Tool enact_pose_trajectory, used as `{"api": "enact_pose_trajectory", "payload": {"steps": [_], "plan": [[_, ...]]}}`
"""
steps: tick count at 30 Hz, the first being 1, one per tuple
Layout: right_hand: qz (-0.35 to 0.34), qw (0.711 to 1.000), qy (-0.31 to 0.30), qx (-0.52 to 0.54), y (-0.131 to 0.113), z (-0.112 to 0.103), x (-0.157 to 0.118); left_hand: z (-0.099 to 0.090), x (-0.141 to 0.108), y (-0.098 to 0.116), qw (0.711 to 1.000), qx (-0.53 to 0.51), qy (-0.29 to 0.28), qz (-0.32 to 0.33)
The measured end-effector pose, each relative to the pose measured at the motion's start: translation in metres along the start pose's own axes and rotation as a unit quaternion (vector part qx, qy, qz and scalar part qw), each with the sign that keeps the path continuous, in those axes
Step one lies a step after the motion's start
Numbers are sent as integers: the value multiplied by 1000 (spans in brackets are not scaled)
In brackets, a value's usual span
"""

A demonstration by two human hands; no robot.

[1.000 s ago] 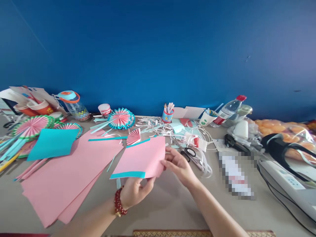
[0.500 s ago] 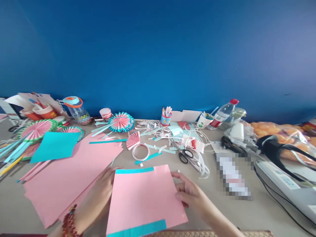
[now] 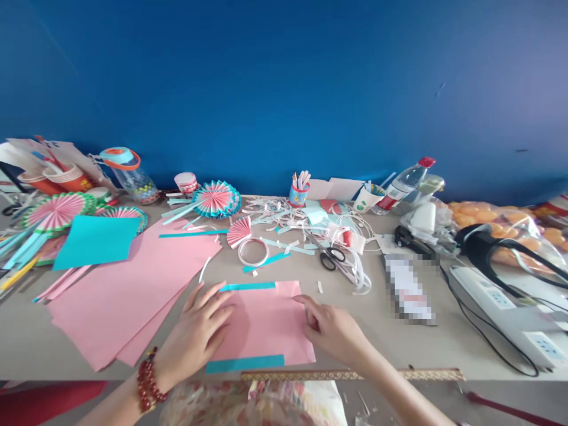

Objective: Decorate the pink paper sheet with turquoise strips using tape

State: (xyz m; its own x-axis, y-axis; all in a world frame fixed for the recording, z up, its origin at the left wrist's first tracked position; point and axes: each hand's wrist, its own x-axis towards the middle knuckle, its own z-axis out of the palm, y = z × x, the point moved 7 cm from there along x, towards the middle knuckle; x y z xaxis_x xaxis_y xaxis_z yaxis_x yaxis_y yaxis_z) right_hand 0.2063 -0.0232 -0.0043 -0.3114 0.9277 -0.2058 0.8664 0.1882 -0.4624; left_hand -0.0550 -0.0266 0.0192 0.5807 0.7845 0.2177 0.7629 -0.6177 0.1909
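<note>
A pink paper sheet lies on the table in front of me, with a teal strip along its far edge and another teal strip along its near edge. My left hand rests on the sheet's left side, open, fingers spread. On the right side of the sheet is my right hand; its index finger is stretched out near the far right corner, and the other fingers are curled with nothing visible in them. Beyond the sheet sit a tape roll, a folded pink paper fan and scissors.
Large pink sheets and a teal sheet lie at left beside pleated paper rosettes. White paper scraps litter the back. A bottle, a power strip and cables stand at right. A patterned strip runs along the table's front edge.
The pink sheet has gone from raised between both hands to lying flat on the table. My left hand has moved from its edge onto its surface; my right index finger now reaches over it.
</note>
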Motion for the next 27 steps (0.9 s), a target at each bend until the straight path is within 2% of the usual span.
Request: {"api": "enact_pose_trajectory", "payload": {"steps": [4,9,10,13,16,19,21,24,27], "plan": [[-43,999,14,-10,0,-22,13,6,-5,-9,1000,3,-18,12],[-142,985,95,-32,-20,-54,66,2,6,-8,1000,-23,4,3],[-152,982,102,-48,-24,-54,80,-1,11,-6,1000,-28,12,4],[-153,981,64,-100,-34,-42,118,-8,32,-2,999,-27,28,24],[-147,981,44,-118,-39,-33,140,-4,56,-9,998,-14,23,55],[-148,981,30,-119,-41,-31,146,12,77,-26,997,-6,-1,77],[-142,983,28,-114,-37,-37,144,24,88,-39,997,-1,-13,80],[-118,988,35,-95,-23,-61,134,31,98,-52,998,28,-5,65],[-93,993,56,-53,0,-96,119,26,103,-59,999,34,11,39]]}}
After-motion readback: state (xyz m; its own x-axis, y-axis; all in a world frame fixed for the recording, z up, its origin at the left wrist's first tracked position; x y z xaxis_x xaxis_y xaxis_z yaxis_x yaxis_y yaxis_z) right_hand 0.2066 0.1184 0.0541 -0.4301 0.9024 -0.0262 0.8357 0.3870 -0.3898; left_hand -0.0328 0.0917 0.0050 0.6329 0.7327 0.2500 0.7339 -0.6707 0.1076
